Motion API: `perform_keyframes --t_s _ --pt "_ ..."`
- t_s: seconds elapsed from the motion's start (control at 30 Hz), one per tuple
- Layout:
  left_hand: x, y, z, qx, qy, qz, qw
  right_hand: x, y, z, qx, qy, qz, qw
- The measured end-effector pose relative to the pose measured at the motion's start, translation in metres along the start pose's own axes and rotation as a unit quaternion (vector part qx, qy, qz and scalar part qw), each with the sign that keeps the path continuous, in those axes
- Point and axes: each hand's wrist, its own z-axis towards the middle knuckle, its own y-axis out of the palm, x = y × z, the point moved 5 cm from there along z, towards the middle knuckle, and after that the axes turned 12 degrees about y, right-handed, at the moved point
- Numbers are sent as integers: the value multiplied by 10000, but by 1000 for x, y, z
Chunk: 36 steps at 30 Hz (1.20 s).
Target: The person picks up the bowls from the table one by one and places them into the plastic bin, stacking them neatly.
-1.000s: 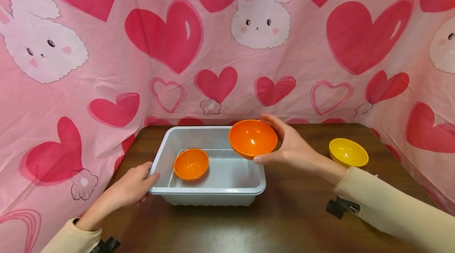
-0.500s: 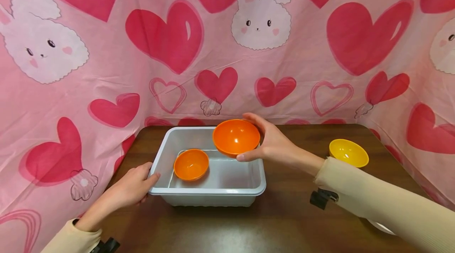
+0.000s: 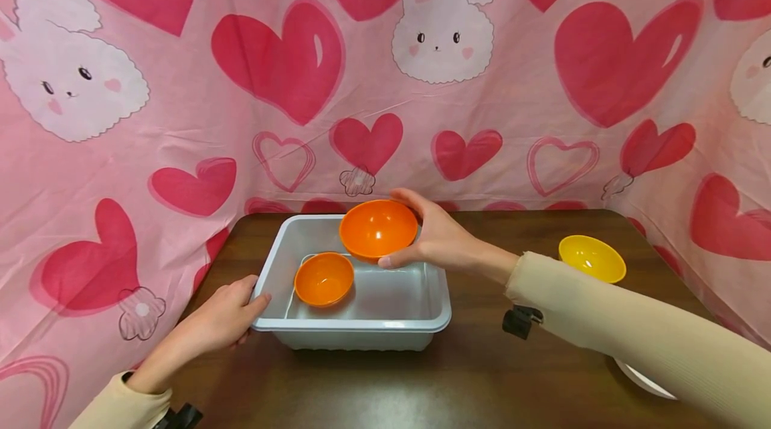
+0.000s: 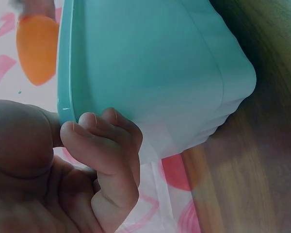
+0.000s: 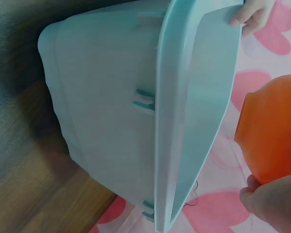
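My left hand (image 3: 225, 314) grips the left rim of a pale grey plastic tub (image 3: 361, 325); its thumb lies over the rim, and the fingers (image 4: 111, 145) curl under it from outside. Inside the tub, toward the left, sits an orange bowl (image 3: 324, 280). A second orange bowl (image 3: 378, 229) is up over the tub's back right part, held by my right hand (image 3: 442, 238) with the thumb at the near side and fingers at the far side. That bowl tips toward me. In the right wrist view the held bowl (image 5: 271, 131) shows beyond the tub's rim.
A yellow bowl (image 3: 592, 259) stands on the brown table (image 3: 500, 375) at the right. Part of a white rounded thing (image 3: 644, 379) shows below my right sleeve, mostly hidden by it. A pink cloth with hearts and rabbits (image 3: 512, 81) hangs behind and at both sides.
My right hand has carried the orange bowl leftward, from the tub's right edge to over its inside. The white thing has come into view below the sleeve. The left hand and tub stay put.
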Motion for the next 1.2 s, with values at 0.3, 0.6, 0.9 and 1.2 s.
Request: perform_keyframes --t_s 0.3,0.6,0.9,1.2 --pt "1 0 0 -1 -82 -55 10000 -8 11 13 -54 -5 -85 9999" --pt "0 0 0 19 -84 -79 9999 -15 22 30 -139 126 -92 9998" --pt "-2 0 0 -33 -100 -110 9999 -22 36 44 -227 197 -114 9995" --pt "-2 0 1 -36 -36 -78 10000 -27 49 58 -399 224 -37 9989"
